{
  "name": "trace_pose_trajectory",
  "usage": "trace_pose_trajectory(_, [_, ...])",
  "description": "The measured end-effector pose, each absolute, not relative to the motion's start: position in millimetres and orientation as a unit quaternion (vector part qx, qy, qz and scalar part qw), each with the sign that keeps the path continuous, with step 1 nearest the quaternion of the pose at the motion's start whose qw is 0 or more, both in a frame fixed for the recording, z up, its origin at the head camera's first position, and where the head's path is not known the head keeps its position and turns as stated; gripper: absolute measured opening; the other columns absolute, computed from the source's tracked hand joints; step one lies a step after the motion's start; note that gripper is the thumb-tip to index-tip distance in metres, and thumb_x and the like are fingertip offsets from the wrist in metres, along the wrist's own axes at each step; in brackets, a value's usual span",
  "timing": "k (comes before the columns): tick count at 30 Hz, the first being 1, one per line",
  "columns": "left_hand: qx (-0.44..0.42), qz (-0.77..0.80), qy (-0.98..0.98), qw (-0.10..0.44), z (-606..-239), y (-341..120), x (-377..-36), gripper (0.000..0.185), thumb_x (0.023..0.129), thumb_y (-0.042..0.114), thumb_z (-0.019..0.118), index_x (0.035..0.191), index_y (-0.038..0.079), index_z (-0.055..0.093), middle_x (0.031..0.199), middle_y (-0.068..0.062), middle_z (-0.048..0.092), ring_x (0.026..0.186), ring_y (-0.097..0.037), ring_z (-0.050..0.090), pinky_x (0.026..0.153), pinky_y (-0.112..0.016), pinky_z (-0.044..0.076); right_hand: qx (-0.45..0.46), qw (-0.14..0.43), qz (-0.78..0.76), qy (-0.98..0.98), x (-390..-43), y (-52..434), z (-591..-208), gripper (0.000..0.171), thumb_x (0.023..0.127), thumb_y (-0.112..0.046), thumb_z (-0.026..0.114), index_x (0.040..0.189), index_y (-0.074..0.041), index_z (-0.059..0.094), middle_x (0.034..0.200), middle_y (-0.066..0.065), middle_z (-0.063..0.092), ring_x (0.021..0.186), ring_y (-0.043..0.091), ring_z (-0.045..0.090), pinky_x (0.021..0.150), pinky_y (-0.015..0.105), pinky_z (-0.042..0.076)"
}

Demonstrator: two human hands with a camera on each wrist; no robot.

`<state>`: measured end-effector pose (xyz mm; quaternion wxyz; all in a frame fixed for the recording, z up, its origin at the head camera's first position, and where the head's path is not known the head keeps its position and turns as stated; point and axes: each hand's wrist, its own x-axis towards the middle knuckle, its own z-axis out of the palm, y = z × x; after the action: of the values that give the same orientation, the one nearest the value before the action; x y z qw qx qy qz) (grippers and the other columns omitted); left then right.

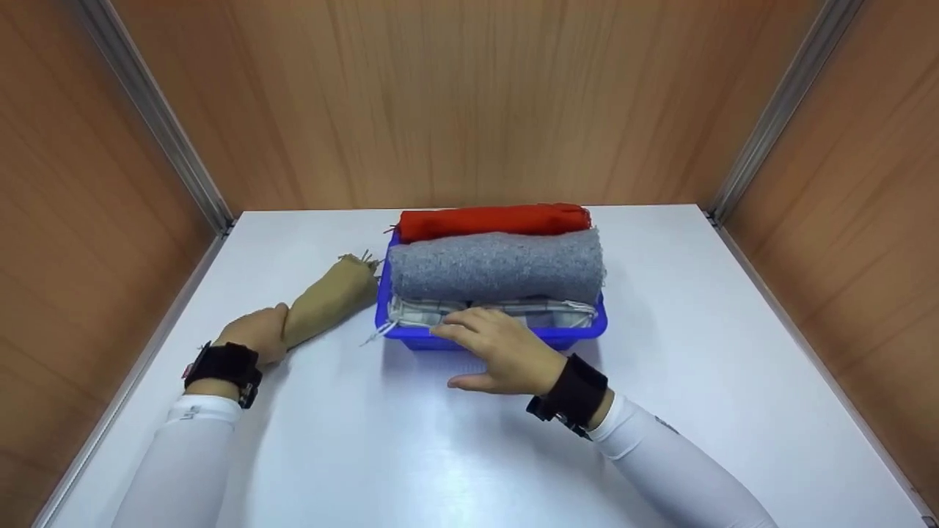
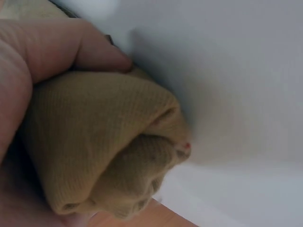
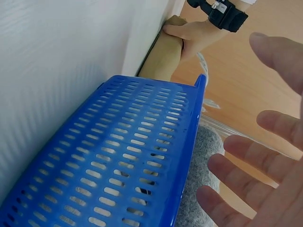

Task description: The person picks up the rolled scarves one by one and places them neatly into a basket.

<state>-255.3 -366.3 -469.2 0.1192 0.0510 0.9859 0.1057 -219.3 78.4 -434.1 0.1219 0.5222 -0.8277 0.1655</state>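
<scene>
My left hand (image 1: 258, 334) grips the near end of a rolled khaki scarf (image 1: 334, 297) with a fringe at its far end. In the left wrist view the thumb lies over the khaki roll (image 2: 94, 123), whose spiral end faces the camera. My right hand (image 1: 506, 352) hovers over the front rim of a blue slotted basket (image 3: 118, 142), fingers spread and holding nothing. Inside the basket lie a red roll (image 1: 491, 221) at the back, a thick grey roll (image 1: 495, 265) in the middle and a plaid folded cloth (image 1: 557, 314) in front, partly hidden by the right hand.
The basket stands on a white table (image 1: 411, 455), left of which the khaki roll lies at a slant. Wood-grain panels (image 1: 469, 103) enclose the back and both sides, with metal strips (image 1: 154, 110) at the corners. White tassels (image 1: 378, 334) hang over the basket's left front corner.
</scene>
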Motion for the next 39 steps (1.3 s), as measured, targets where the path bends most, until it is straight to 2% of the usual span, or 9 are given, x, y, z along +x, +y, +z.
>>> trace_pose_trajectory(9, [0.086,0.089,0.988,0.088,-472,-364,-247,0.046,0.081,-0.002,0.073,0.124,-0.009,0.058,0.110,-0.030,0.071,0.100,-0.046,0.070,0.093,-0.068,0.056,0.527,0.123,0.169,-0.824,-216,71,-435,0.075,0.091,-0.046,0.087,0.154,-0.014,0.060,0.150,0.012,0.066,0.141,0.030,0.062,0.119,0.054,0.050])
trace_pose_trajectory(16, [0.099,0.080,0.988,0.083,-473,-367,-235,0.062,0.086,-0.004,0.073,0.145,-0.010,0.054,0.134,-0.035,0.067,0.126,-0.057,0.064,0.106,-0.071,0.051,0.529,0.108,0.177,-0.823,-215,62,-434,0.077,0.090,-0.044,0.089,0.154,-0.015,0.060,0.151,0.013,0.065,0.142,0.032,0.061,0.120,0.057,0.049])
trace_pose_trajectory(23, [0.103,0.085,0.988,0.074,-477,-372,-232,0.056,0.084,-0.007,0.073,0.138,-0.004,0.060,0.129,-0.028,0.071,0.119,-0.054,0.067,0.101,-0.072,0.053,0.528,0.102,0.172,-0.825,-214,50,-434,0.076,0.092,-0.049,0.086,0.155,-0.016,0.059,0.150,0.009,0.065,0.141,0.029,0.061,0.118,0.050,0.052])
trace_pose_trajectory(29, [0.111,0.076,0.988,0.069,-475,-372,-225,0.060,0.085,-0.009,0.072,0.144,-0.004,0.059,0.131,-0.028,0.071,0.121,-0.053,0.067,0.102,-0.071,0.053,0.543,0.105,0.169,-0.816,-213,37,-435,0.075,0.093,-0.048,0.086,0.155,-0.017,0.059,0.150,0.008,0.065,0.140,0.026,0.062,0.119,0.047,0.052])
trace_pose_trajectory(34, [0.114,0.070,0.988,0.072,-472,-370,-220,0.058,0.086,-0.009,0.073,0.142,-0.002,0.060,0.132,-0.027,0.071,0.122,-0.053,0.067,0.103,-0.071,0.053,0.555,0.118,0.162,-0.808,-213,25,-434,0.075,0.092,-0.049,0.086,0.153,-0.014,0.061,0.149,0.009,0.066,0.138,0.026,0.063,0.117,0.046,0.053])
trace_pose_trajectory(39, [0.113,0.064,0.988,0.079,-470,-371,-215,0.065,0.086,-0.010,0.073,0.148,-0.003,0.057,0.140,-0.029,0.067,0.128,-0.055,0.064,0.107,-0.070,0.052,0.560,0.108,0.155,-0.807,-212,11,-430,0.074,0.093,-0.048,0.086,0.153,-0.015,0.060,0.150,0.008,0.065,0.140,0.026,0.061,0.119,0.045,0.051])
